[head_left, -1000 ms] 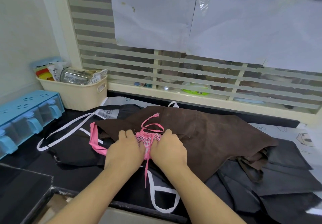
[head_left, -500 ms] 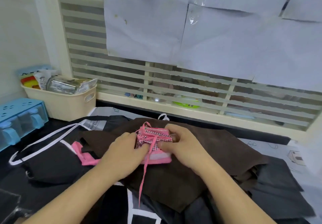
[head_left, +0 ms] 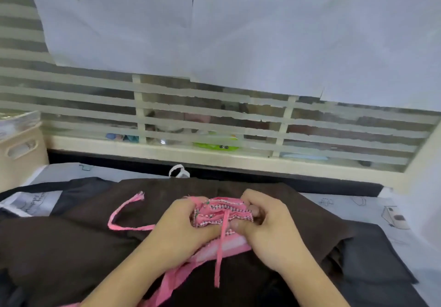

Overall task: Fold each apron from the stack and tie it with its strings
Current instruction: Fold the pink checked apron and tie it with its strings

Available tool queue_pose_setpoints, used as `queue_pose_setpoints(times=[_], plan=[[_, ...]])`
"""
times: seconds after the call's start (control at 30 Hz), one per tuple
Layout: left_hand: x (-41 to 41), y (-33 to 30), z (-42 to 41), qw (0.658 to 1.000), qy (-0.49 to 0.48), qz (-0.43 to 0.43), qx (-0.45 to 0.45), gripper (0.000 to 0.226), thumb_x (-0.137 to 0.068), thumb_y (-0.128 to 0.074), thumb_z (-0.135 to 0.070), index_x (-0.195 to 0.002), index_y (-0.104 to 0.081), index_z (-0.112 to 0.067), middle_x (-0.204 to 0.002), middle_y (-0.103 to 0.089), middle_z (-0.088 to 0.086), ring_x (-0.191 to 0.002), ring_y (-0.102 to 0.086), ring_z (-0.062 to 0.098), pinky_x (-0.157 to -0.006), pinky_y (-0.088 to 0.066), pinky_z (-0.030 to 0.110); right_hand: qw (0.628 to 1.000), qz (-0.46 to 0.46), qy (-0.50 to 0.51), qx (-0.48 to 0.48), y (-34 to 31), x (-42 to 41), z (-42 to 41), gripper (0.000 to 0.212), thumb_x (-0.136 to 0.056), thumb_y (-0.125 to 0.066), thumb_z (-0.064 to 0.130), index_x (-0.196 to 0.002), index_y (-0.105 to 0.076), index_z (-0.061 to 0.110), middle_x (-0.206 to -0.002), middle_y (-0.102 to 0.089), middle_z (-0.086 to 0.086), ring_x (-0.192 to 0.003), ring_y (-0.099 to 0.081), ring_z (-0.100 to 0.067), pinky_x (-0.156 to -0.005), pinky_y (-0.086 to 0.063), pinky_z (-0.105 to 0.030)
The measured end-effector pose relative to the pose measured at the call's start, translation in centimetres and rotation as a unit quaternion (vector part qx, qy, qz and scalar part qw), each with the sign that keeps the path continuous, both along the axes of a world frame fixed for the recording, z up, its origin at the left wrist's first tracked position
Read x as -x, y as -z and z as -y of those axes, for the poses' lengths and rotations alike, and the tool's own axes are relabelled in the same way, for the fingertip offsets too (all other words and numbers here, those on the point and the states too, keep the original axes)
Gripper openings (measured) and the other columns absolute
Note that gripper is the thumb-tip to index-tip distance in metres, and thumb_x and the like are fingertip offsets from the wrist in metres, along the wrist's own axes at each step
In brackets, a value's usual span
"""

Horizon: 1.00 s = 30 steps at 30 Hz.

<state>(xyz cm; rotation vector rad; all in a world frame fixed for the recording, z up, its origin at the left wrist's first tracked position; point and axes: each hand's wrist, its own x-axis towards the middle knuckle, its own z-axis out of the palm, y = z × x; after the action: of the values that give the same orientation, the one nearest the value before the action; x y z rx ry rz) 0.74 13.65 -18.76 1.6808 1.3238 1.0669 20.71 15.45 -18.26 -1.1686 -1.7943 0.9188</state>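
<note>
- The pink apron, folded into a small checked bundle, sits on top of the brown apron at the middle of the stack, just below the view's centre.
- The left hand grips the bundle's 9 o'clock end, fingers curled round it; the right hand pinches the 3 o'clock end, fingers bent onto the cloth.
- One pink string crosses the bundle and hangs toward 6 o'clock; another pink string loops out toward 9 o'clock over the brown cloth.
- Dark grey aprons lie under the brown one toward 4 o'clock; a black apron with white trim shows at 9 o'clock.
- A cream basket stands at the 9 o'clock edge of the surface; a slatted window with paper sheets taped over it fills 12 o'clock.
- Compared with half a second ago, both hands have closed in tighter on the bundle, and the blue box has left the view.
</note>
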Motion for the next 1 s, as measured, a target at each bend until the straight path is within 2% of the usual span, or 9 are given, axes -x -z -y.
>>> queue_pose_setpoints(times=[0.1, 0.17, 0.27, 0.4, 0.5, 0.6, 0.7, 0.83, 1.0], plan=[[0.1, 0.5, -0.9, 0.999, -0.037, 0.004, -0.023, 0.008, -0.087, -0.084, -0.018, -0.092, -0.078, -0.02, -0.088, -0.08, -0.002, -0.082, -0.076, 0.011, -0.078, -0.059, 0.031, 0.999, 0.009, 0.045, -0.017, 0.0, 0.7, -0.5, 0.018, -0.089, -0.079, 0.015, -0.087, -0.064, 0.024, -0.074, -0.071, -0.002, -0.066, -0.065, -0.023, -0.064, -0.051, -0.037], [0.0, 0.1, -0.8, 0.996, -0.068, 0.013, -0.05, 0.006, -0.087, -0.083, -0.02, -0.089, -0.077, -0.022, -0.084, -0.079, -0.005, -0.077, -0.075, 0.009, -0.072, -0.059, 0.026, 0.994, 0.015, 0.094, -0.047, -0.1, 1.7, -0.3, 0.019, -0.092, -0.077, 0.021, -0.094, -0.062, 0.033, -0.085, -0.071, 0.008, -0.07, -0.065, -0.011, -0.064, -0.053, -0.023], [0.5, 0.1, -0.6, 0.989, -0.106, 0.016, -0.098, 0.009, -0.09, -0.081, -0.021, -0.095, -0.077, -0.027, -0.089, -0.079, -0.013, -0.083, -0.075, 0.003, -0.073, -0.056, 0.017, 0.984, -0.042, 0.146, -0.097, -0.2, 2.1, 0.2, 0.01, -0.094, -0.069, 0.027, -0.095, -0.06, 0.031, -0.087, -0.063, 0.007, -0.079, -0.062, -0.013, -0.069, -0.051, -0.022], [0.8, -0.2, 0.1, 0.984, -0.118, 0.062, -0.117, 0.009, -0.091, -0.079, -0.018, -0.097, -0.076, -0.023, -0.089, -0.079, -0.01, -0.084, -0.075, 0.006, -0.072, -0.057, 0.017, 0.994, 0.02, 0.062, -0.092, -0.7, 2.4, 1.4, 0.028, -0.093, -0.06, 0.053, -0.084, -0.07, 0.029, -0.083, -0.066, 0.003, -0.08, -0.062, -0.015, -0.069, -0.048, -0.022], [0.7, -0.4, 0.4, 0.982, -0.126, 0.063, -0.126, 0.011, -0.091, -0.079, -0.017, -0.098, -0.075, -0.024, -0.091, -0.078, -0.012, -0.087, -0.074, 0.004, -0.074, -0.055, 0.015, 0.995, 0.049, 0.038, -0.08, -0.5, 3.1, 1.7, 0.022, -0.099, -0.064, 0.037, -0.08, -0.069, 0.028, -0.076, -0.066, 0.004, -0.073, -0.06, -0.012, -0.066, -0.048, -0.019], [1.2, -0.5, 0.3, 0.976, -0.153, 0.07, -0.137, 0.013, -0.091, -0.079, -0.017, -0.1, -0.076, -0.026, -0.093, -0.078, -0.017, -0.09, -0.073, -0.001, -0.079, -0.053, 0.011, 0.996, -0.085, 0.016, -0.01, -0.3, 3.0, 1.4, 0.035, -0.108, -0.054, 0.02, -0.075, -0.065, 0.021, -0.055, -0.054, -0.002, -0.053, -0.047, -0.018, -0.051, -0.041, -0.027], [1.5, -0.7, 0.2, 0.969, -0.174, 0.113, -0.134, 0.015, -0.091, -0.079, -0.015, -0.101, -0.077, -0.025, -0.095, -0.079, -0.015, -0.092, -0.073, -0.001, -0.079, -0.054, 0.011, 0.966, -0.234, -0.048, 0.098, -0.2, 2.8, 1.3, 0.037, -0.109, -0.048, 0.01, -0.076, -0.064, 0.011, -0.052, -0.031, -0.005, -0.049, -0.021, -0.017, -0.048, -0.014, -0.031], [1.7, -1.2, 0.4, 0.944, -0.145, 0.295, -0.043, 0.019, -0.089, -0.076, -0.014, -0.107, -0.077, -0.016, -0.097, -0.081, 0.004, -0.088, -0.079, 0.024, -0.068, -0.066, 0.036, 0.943, -0.229, -0.117, 0.211, 0.3, 3.5, 1.3, 0.035, -0.108, -0.048, 0.006, -0.077, -0.065, 0.004, -0.053, -0.024, 0.0, -0.048, -0.015, -0.01, -0.046, -0.013, -0.021], [1.7, -2.1, 0.8, 0.91, -0.081, 0.401, 0.062, 0.014, -0.084, -0.072, -0.018, -0.09, -0.085, -0.021, -0.096, -0.08, 0.016, -0.072, -0.077, 0.031, -0.05, -0.062, 0.034, 0.932, -0.223, -0.129, 0.256, 0.5, 3.1, 0.9, 0.036, -0.105, -0.05, 0.005, -0.073, -0.066, 0.007, -0.054, -0.021, 0.0, -0.047, -0.013, -0.011, -0.044, -0.013, -0.022]])
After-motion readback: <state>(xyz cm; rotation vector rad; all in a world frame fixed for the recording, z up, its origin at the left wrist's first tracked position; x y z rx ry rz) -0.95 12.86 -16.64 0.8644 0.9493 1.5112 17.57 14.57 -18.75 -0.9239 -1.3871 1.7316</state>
